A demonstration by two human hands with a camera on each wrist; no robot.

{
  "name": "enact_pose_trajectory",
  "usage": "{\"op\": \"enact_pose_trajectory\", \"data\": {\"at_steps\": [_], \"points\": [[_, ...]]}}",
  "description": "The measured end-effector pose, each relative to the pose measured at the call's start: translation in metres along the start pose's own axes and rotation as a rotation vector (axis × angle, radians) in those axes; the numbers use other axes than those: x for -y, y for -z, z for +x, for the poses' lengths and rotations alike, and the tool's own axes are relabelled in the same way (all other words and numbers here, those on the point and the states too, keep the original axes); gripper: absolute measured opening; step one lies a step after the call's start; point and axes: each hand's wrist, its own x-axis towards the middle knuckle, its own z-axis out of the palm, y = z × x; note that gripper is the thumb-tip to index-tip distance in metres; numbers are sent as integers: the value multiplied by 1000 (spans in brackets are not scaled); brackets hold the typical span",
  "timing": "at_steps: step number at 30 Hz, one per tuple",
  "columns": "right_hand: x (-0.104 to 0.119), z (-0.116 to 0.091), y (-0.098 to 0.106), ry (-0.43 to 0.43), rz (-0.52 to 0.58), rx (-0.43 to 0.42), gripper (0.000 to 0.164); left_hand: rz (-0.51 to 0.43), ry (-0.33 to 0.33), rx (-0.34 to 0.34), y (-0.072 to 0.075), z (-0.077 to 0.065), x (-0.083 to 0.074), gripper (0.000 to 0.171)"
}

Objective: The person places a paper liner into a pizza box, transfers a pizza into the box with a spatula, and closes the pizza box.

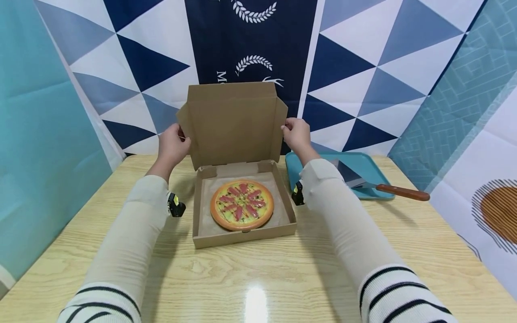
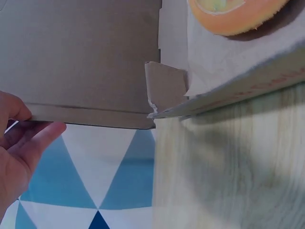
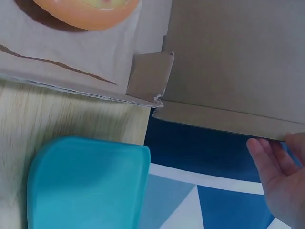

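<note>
A cardboard pizza box (image 1: 244,236) lies on the table with its lid (image 1: 234,130) standing upright at the back. On paper inside the box is a round pizza (image 1: 242,205) with pink strips on top. My left hand (image 1: 173,146) pinches the lid's left side flap between thumb and fingers, seen also in the left wrist view, where the hand (image 2: 21,138) is at the flap's edge. At the opposite side, my right hand (image 1: 297,134) pinches the right side flap; the right wrist view shows this hand (image 3: 281,176) with fingertips around the edge.
A blue tray (image 1: 365,163) sits right of the box, partly behind my right forearm. Across it lies a pizza server (image 1: 404,192) with a wooden handle jutting past the tray's edge. Patterned cloth (image 1: 157,58) hangs behind the wooden table (image 1: 218,278).
</note>
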Motion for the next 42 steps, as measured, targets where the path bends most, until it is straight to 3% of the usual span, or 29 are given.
{"op": "enact_pose_trajectory", "data": {"at_steps": [11, 26, 35, 42], "points": [[4, 2, 15, 12, 23, -9, 18, 22, -13, 16, 6, 8, -13, 16], [17, -1, 9, -18, 80, -78, 19, -68, 82, -9, -5, 11, -36, 29], [13, -1, 11, -11, 41, -125, 21, -162, 56, -37, -16, 12, -36, 28], [12, -8, 7, 25, 13, -78, 25, -182, 79, -21, -21, 6, -32, 28]]}}
